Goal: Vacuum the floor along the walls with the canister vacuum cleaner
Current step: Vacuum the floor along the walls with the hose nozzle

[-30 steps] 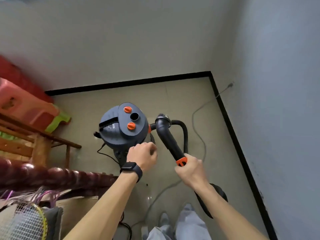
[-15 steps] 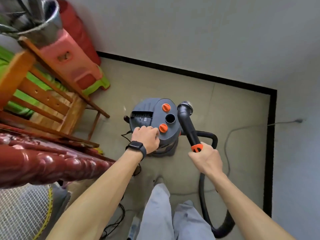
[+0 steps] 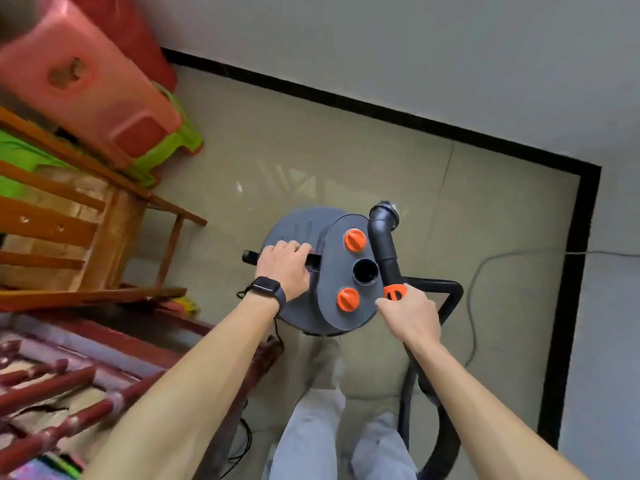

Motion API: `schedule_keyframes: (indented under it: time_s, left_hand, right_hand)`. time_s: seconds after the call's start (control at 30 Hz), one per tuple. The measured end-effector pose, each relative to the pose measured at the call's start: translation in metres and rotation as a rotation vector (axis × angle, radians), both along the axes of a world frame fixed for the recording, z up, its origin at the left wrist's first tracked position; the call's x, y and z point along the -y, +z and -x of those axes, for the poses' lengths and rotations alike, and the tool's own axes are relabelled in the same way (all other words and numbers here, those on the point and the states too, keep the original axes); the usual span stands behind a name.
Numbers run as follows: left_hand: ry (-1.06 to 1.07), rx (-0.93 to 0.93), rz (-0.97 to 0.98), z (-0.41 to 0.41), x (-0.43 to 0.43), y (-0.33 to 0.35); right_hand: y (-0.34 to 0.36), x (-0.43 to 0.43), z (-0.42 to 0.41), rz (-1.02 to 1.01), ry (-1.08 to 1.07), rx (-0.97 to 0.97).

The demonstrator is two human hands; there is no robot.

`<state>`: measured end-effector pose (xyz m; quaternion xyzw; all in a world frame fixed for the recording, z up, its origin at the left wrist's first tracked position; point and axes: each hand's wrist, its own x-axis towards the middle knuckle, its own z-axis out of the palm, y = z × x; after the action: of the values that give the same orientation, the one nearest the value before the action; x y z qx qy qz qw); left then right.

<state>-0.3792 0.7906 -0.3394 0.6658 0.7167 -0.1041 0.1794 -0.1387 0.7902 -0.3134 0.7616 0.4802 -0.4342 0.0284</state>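
1. The floor (image 3: pixel 381 161) has a black skirting (image 3: pixel 571 271) along its edges, and two walls meet at its far right corner.
2. The canister vacuum cleaner (image 3: pixel 322 299) stands on the floor near this corner, with a wooden chair (image 3: pixel 86 216) beside it at the left edge.
3. The hose (image 3: pixel 446 306) loops from the canister's right side toward the near edge. A grey cable (image 3: pixel 478 289) lies near it.
4. The left hand (image 3: pixel 284 268) curls its fingers round the black carry handle on the lid. The right hand (image 3: pixel 412 317) is clenched round the wand (image 3: pixel 384 244), just below the orange collar.
5. I judge the step to be repositioning the canister. It is best lifted straight up, with hose and cable kept free, and set down apart from the skirting so the wand can reach the edge.
6. The canister's inside is hidden. The round port (image 3: pixel 365 271) on the lid shows only darkness.
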Motion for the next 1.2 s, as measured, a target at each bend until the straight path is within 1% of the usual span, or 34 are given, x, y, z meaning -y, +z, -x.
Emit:
schedule_keyframes:
  time_s: [0.13,0.23,0.3,0.4,0.53,0.67,0.8,0.87,1.0,1.2]
  left_hand:
    - [-0.057,0.065,0.164,0.018,-0.03,-0.027]
    - [-0.151,0.099,0.312,0.016,-0.039,-0.041]
    - [-0.178,0.107,0.355,0.013,-0.043,-0.049]
    - [-0.155,0.105,0.386,0.011,-0.049,-0.057]
    - [-0.096,0.112,0.474,0.008,-0.057,-0.057]
    - [-0.071,0.081,0.541,-0.001,-0.062,-0.046]
    - [-0.057,0.063,0.627,-0.014,-0.063,-0.027]
    - [-0.056,0.065,0.634,-0.031,-0.058,-0.018]
    - [-0.123,0.077,0.625,-0.08,-0.039,0.0]
    - [-0.264,0.002,0.506,-0.147,-0.021,0.043]
  right_hand:
    - [-0.026,-0.022,0.019,0.066,-0.031,0.009]
    - [-0.035,-0.026,0.024,0.105,-0.043,0.024]
    - [-0.037,-0.027,0.027,0.127,-0.059,0.025]
    - [-0.037,-0.028,0.029,0.145,-0.074,0.024]
    - [-0.031,-0.019,0.019,0.155,-0.108,0.015]
    - [-0.02,-0.006,0.002,0.159,-0.165,0.004]
    - [0.0,0.011,-0.02,0.115,-0.238,0.021]
    - [0.012,0.017,-0.034,0.104,-0.258,0.046]
    - [0.038,0.033,-0.068,0.085,-0.308,0.094]
    - [0.078,0.075,-0.148,0.004,-0.462,0.145]
